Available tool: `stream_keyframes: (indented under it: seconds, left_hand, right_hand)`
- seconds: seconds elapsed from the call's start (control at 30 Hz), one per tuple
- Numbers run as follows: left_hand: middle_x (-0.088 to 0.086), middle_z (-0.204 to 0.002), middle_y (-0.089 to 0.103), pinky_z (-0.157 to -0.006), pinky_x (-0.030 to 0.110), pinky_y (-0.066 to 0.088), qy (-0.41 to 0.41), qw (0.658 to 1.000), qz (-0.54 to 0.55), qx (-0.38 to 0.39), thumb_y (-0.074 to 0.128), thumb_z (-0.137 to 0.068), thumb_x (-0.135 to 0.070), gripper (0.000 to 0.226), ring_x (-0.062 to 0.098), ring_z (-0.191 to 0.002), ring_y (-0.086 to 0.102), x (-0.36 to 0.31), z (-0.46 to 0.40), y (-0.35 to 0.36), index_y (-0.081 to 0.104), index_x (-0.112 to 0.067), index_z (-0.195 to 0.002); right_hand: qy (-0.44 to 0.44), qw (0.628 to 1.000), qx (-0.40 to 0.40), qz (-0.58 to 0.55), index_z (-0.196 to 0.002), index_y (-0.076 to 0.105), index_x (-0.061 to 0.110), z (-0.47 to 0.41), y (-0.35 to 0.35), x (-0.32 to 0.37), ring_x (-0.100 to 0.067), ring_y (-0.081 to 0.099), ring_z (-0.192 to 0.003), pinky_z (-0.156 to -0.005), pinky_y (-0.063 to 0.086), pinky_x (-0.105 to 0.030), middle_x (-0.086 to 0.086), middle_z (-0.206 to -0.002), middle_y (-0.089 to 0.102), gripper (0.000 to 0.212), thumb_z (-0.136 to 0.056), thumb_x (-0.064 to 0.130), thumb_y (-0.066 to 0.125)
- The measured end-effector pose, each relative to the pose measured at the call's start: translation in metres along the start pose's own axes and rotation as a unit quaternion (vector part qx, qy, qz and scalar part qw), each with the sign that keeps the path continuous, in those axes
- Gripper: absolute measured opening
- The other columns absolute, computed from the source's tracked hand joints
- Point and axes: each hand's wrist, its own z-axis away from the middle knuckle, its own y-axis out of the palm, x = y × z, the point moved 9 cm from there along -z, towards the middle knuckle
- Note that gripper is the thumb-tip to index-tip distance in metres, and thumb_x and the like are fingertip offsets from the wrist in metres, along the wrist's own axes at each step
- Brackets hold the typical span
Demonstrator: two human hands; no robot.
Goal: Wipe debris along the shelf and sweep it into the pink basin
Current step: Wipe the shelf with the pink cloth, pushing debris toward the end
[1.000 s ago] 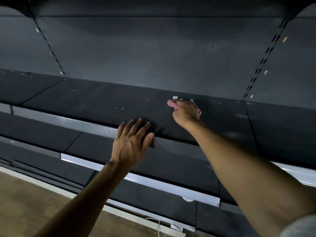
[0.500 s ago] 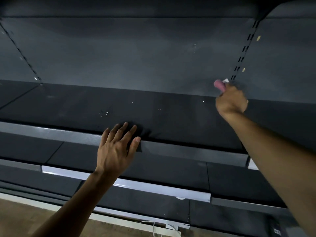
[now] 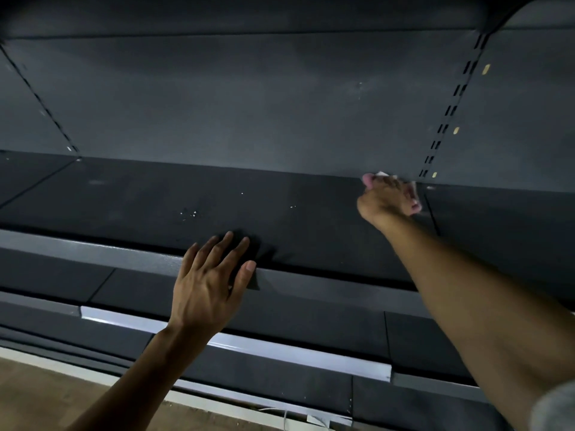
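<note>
The right hand (image 3: 387,197), clenched round a pink wiping cloth (image 3: 369,178), has travelled right to the far back corner of the dark grey metal shelf (image 3: 295,219). White debris specks (image 3: 189,214) lie left, unswept. The left hand (image 3: 211,281) stays flat, released, on the near edge. No pink basin is visible.

Dim, cool light is falling over the dark shelf (image 3: 311,209), with the panel above it fading into gloom. The left hand (image 3: 211,281) is casting a black shadow just beyond its fingers. Straight rails below the shelf are bending toward the frame's edges.
</note>
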Motion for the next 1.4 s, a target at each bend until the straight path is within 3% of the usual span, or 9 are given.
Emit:
stream_keyframes:
  seconds: [0.17, 0.27, 0.37, 0.5, 0.73, 0.93, 1.1, 1.27, 1.4]
  left_hand:
    - [0.006, -0.148, 0.051, -0.116, 0.047, 0.028, 0.000, 1.000, 0.001, 0.007, 0.029, -0.101, -0.054, 0.056, 0.028, -0.138, 0.045, -0.002, 0.000, -0.002, 0.057, -0.026, -0.140]
    - [0.007, -0.148, 0.051, -0.116, 0.047, 0.028, -0.002, 1.000, -0.001, 0.007, 0.028, -0.101, -0.054, 0.056, 0.029, -0.138, 0.045, -0.002, 0.001, -0.002, 0.057, -0.025, -0.140]
    - [0.007, -0.147, 0.052, -0.117, 0.048, 0.028, -0.003, 1.000, 0.003, 0.003, 0.028, -0.101, -0.054, 0.057, 0.029, -0.138, 0.045, -0.001, 0.001, -0.002, 0.057, -0.025, -0.140]
    - [0.008, -0.147, 0.052, -0.116, 0.049, 0.029, -0.003, 1.000, 0.008, -0.003, 0.028, -0.101, -0.055, 0.057, 0.030, -0.138, 0.045, -0.001, 0.001, -0.003, 0.057, -0.025, -0.140]
    - [0.008, -0.146, 0.053, -0.116, 0.048, 0.029, -0.007, 1.000, -0.001, -0.010, 0.029, -0.101, -0.054, 0.056, 0.030, -0.136, 0.046, -0.002, 0.001, -0.003, 0.059, -0.024, -0.139]
    - [0.009, -0.146, 0.053, -0.115, 0.048, 0.030, -0.004, 1.000, 0.001, -0.006, 0.029, -0.101, -0.054, 0.057, 0.030, -0.136, 0.046, -0.002, 0.002, -0.003, 0.059, -0.023, -0.139]
    - [0.009, -0.147, 0.052, -0.115, 0.048, 0.030, -0.003, 1.000, 0.000, -0.003, 0.029, -0.102, -0.053, 0.056, 0.030, -0.137, 0.046, -0.002, 0.002, -0.003, 0.057, -0.024, -0.140]
    - [0.009, -0.148, 0.051, -0.115, 0.047, 0.029, -0.005, 1.000, -0.006, 0.000, 0.029, -0.101, -0.054, 0.056, 0.030, -0.137, 0.046, -0.002, 0.002, -0.001, 0.057, -0.024, -0.141]
    - [0.009, -0.148, 0.051, -0.115, 0.048, 0.030, -0.001, 1.000, -0.007, 0.001, 0.028, -0.101, -0.054, 0.057, 0.030, -0.137, 0.046, -0.001, 0.001, -0.002, 0.056, -0.024, -0.141]
  right_hand:
    - [-0.113, 0.993, 0.026, -0.031, -0.085, 0.052, 0.039, 0.036, 0.027, 0.079, -0.028, 0.047, -0.116, -0.076, 0.036, -0.034, 0.001, -0.113, 0.055, 0.022, -0.087, 0.017, 0.047]
    - [-0.202, 0.978, 0.042, -0.031, -0.071, 0.049, 0.041, 0.064, 0.041, 0.116, -0.028, 0.052, -0.102, -0.066, 0.038, -0.032, 0.005, -0.097, 0.054, 0.036, -0.080, 0.006, 0.044]
    - [-0.222, 0.964, 0.105, -0.104, -0.103, 0.064, 0.039, 0.071, 0.043, 0.118, -0.024, 0.055, -0.112, -0.084, 0.047, -0.037, 0.005, -0.114, 0.064, 0.030, -0.094, 0.021, 0.042]
    - [-0.186, 0.964, 0.050, -0.181, -0.106, 0.067, 0.017, 0.050, -0.001, 0.078, -0.028, 0.064, -0.107, -0.082, 0.050, -0.031, -0.008, -0.109, 0.071, 0.024, -0.097, 0.026, 0.047]
    - [-0.087, 0.990, -0.067, -0.085, -0.126, 0.058, 0.016, 0.008, -0.076, -0.017, -0.038, 0.061, -0.106, -0.091, 0.052, -0.043, -0.017, -0.115, 0.065, 0.035, -0.095, 0.011, 0.043]
    - [0.000, 0.998, 0.026, -0.051, -0.131, 0.053, 0.028, 0.019, -0.022, -0.068, -0.035, 0.040, -0.132, -0.111, 0.033, -0.045, -0.006, -0.139, 0.050, 0.046, -0.089, 0.016, 0.039]
    - [-0.002, 0.999, 0.029, 0.019, -0.149, 0.024, 0.005, 0.024, 0.003, -0.046, -0.028, 0.014, -0.146, -0.119, 0.012, -0.044, -0.014, -0.156, 0.020, 0.062, -0.092, 0.021, 0.040]
    - [-0.043, 0.999, 0.018, -0.018, -0.128, 0.052, 0.026, 0.052, 0.019, 0.004, -0.024, 0.036, -0.126, -0.109, 0.029, -0.044, -0.002, -0.131, 0.042, 0.053, -0.077, 0.013, 0.045]
    - [-0.110, 0.991, 0.062, -0.045, -0.127, 0.055, 0.021, 0.078, 0.042, 0.058, -0.025, 0.037, -0.132, -0.112, 0.028, -0.039, -0.007, -0.139, 0.043, 0.058, -0.072, 0.020, 0.040]
